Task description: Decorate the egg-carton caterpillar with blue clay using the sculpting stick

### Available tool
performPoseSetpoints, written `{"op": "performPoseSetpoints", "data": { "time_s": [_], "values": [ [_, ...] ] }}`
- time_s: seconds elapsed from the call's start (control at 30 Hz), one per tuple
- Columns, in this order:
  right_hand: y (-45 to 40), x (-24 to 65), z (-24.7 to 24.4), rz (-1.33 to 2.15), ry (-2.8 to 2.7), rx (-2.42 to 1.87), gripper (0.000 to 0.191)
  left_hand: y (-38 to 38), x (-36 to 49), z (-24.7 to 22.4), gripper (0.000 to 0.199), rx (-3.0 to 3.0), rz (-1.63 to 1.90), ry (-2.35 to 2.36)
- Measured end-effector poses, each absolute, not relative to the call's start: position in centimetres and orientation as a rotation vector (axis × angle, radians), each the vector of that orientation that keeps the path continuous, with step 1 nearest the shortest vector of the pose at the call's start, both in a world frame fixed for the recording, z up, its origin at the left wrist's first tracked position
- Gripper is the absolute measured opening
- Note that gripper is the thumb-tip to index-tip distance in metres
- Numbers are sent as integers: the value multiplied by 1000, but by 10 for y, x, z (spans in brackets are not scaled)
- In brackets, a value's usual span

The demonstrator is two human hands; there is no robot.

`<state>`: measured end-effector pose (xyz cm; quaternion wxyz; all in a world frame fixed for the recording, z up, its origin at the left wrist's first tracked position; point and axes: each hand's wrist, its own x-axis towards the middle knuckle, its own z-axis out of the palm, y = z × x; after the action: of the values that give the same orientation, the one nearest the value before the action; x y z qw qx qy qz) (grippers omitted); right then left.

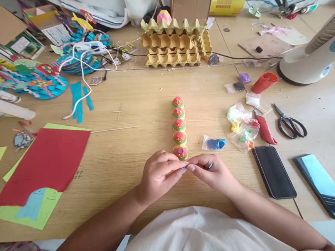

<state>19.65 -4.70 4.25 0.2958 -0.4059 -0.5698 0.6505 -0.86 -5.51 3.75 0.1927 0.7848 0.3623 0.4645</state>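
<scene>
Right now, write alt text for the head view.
Two hands, left hand and right hand, pinch a small blue piece together just below a row of five painted egg-cup figures on a wooden table. Red paper lies left; scissors and two phones right.

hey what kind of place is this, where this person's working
Most likely a home craft table. Signs: sheets of coloured paper and paper cut-outs on the left, scissors and small bags of modelling clay on the right. Both hands, left hand and right hand, pinch a tiny blue piece by a row of painted egg-carton cups.
</scene>
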Motion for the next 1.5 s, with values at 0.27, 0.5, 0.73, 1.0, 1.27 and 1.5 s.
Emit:
{"op": "performPoseSetpoints", "data": {
  "time_s": [0.27,0.5,0.73,1.0,1.27,1.5],
  "values": [
    [-45,198,43,1686,-1477,-1086,46,-55,-9,37,19,2128,1316,1028],
    [-48,196,44,1587,-1531,-1137,45,-57,-9,37,27,2182,1287,1030],
    [-48,195,46,1684,-1530,-1113,48,-57,-8,35,24,2304,1324,1056],
    [-47,199,37,1831,-1306,-1089,53,-58,-9,41,16,2223,1343,1070],
    [-46,196,30,2105,-1092,-997,47,-58,-9,44,12,2159,1352,1030],
    [-47,195,29,2246,-951,-897,44,-59,-7,43,13,2101,1333,963]
  ]
}}
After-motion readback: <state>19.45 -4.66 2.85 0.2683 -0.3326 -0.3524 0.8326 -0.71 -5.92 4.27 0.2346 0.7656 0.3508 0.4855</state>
